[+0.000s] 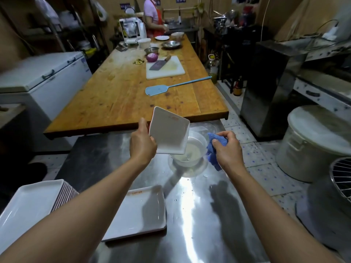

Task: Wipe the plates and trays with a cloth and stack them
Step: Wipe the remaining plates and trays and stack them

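My left hand (pixel 141 142) grips a white rectangular tray (pixel 168 132) by its left edge and holds it tilted in the air over a clear bowl (pixel 193 150) of water. To the right of the tray, my right hand (pixel 227 149) clutches a bunched blue cloth (pixel 213 152), which is not touching the tray. A single white tray (pixel 136 211) lies flat on the steel table (pixel 199 215) under my left forearm. At the lower left stands a stack of white trays (pixel 32 204).
Beyond the steel table runs a long wooden table (pixel 121 95) with a blue spatula (pixel 157 90), a cutting board with a cleaver (pixel 164 67) and metal bowls. A person in a red apron works at its far end. A large white pot (pixel 315 141) stands on the floor at right.
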`<state>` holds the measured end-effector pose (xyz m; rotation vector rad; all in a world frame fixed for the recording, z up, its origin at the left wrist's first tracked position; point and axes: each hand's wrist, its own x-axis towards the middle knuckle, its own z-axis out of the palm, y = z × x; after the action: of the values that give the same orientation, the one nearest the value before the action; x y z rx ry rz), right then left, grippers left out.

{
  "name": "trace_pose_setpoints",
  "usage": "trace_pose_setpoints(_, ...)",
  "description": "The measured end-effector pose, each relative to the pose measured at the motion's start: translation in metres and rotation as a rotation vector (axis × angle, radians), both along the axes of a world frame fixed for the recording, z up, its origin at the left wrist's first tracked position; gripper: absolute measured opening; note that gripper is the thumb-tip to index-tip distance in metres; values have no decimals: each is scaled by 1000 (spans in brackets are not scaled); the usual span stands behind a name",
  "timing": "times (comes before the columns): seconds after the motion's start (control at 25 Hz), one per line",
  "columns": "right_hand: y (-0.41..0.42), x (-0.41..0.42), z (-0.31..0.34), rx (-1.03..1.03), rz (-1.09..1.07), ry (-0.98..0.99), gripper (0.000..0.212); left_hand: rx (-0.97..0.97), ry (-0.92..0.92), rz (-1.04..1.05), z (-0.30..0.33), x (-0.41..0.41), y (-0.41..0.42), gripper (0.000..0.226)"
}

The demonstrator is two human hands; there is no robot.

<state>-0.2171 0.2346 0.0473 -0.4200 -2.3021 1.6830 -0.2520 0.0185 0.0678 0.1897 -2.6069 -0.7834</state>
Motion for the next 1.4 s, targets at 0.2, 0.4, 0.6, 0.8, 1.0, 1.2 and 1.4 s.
trace_pose_setpoints(0.2,2,1,2,-4,14,4,9,-23,46,-42,6,-3,10,27)
trace_pose_setpoints(0.4,3,3,6,-19,20,22,9,28,48,-7,9,-1,11,25)
trace_pose_setpoints(0.6,0,7,8,-6,35,15,10,52,47,8,9,3,9,23)
trace_pose_setpoints(0.8,-5,16,13,-43,60,21,9,262,-54,113,6,10,-2,19)
trace_pose_setpoints(1.0,-23,29,38,-126,162,66,31,555,-148,148,5,37,-14,26)
trace_pose_setpoints(1.2,-59,49,64,151,386,220,49,803,-221,26,4,79,-26,42)
trace_pose_setpoints(1.4,-110,63,51,672,629,161,41,996,-184,-22,17,122,-46,40)
